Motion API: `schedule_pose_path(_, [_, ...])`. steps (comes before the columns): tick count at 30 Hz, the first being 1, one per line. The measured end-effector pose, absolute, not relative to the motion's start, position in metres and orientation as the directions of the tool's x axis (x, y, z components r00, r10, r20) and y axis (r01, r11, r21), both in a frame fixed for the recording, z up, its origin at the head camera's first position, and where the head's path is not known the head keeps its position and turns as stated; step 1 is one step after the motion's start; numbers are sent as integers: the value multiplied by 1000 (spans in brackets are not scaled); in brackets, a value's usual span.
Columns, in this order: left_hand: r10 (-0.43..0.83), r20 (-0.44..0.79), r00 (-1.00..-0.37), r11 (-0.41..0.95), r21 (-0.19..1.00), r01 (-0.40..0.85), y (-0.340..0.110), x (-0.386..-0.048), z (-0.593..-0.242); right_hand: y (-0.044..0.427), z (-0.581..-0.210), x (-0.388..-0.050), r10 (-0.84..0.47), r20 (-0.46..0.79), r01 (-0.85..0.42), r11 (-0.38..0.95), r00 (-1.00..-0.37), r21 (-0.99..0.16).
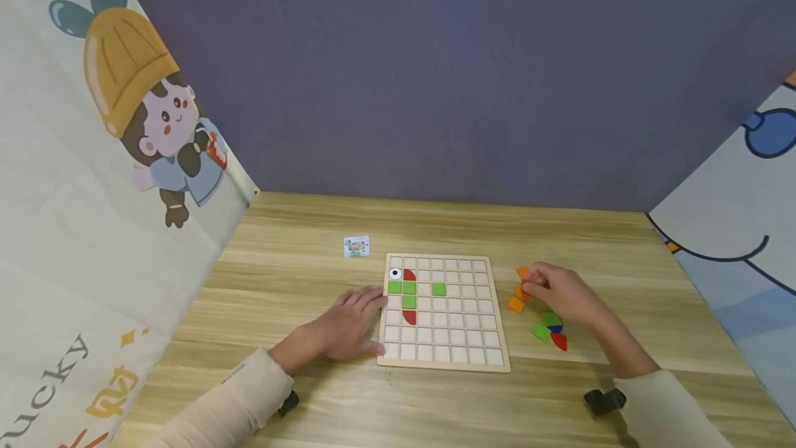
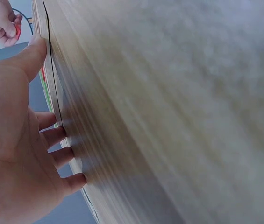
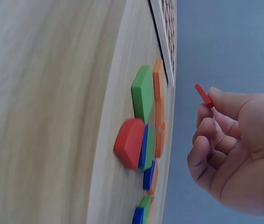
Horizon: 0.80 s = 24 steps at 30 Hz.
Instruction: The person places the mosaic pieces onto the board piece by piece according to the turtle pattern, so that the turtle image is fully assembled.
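My left hand (image 1: 349, 323) rests at the left edge of the wooden grid board (image 1: 463, 363), its fingers extended along the rim, as the left wrist view also shows. Between the thumb and finger of my right hand (image 3: 239, 140) is a small red piece (image 3: 203, 95), held above the table. In the head view my right hand (image 1: 562, 292) is right of the board, over orange pieces (image 1: 515, 304). On the board lie an eye piece (image 1: 395, 273), several green squares (image 1: 409, 301) and two red pieces (image 1: 409, 317).
A small picture card (image 1: 356, 246) lies behind and left of the board. Nearer me than the orange pieces are green pieces (image 1: 541, 332), a red piece (image 1: 559, 341) and a blue one (image 1: 555, 329). A purple-grey partition (image 1: 448, 88) stands behind the table.
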<state>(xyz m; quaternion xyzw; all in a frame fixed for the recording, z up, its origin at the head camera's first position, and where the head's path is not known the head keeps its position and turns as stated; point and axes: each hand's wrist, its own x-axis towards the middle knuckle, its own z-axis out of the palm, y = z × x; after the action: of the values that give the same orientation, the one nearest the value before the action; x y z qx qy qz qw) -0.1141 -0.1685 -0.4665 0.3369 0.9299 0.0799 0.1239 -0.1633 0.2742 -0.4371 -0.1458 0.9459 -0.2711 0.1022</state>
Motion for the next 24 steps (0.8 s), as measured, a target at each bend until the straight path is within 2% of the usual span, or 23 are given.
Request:
schedule_pose_path(17, [642, -191, -743, 765, 231, 601, -168, -114, -465, 232, -443, -181, -460, -123, -309, 748, -879, -587])
schedule_pose_path(24, [640, -195, -743, 767, 222, 602, -168, -115, -467, 211, -447, -185, -491, -168, -298, 729, -855, -616])
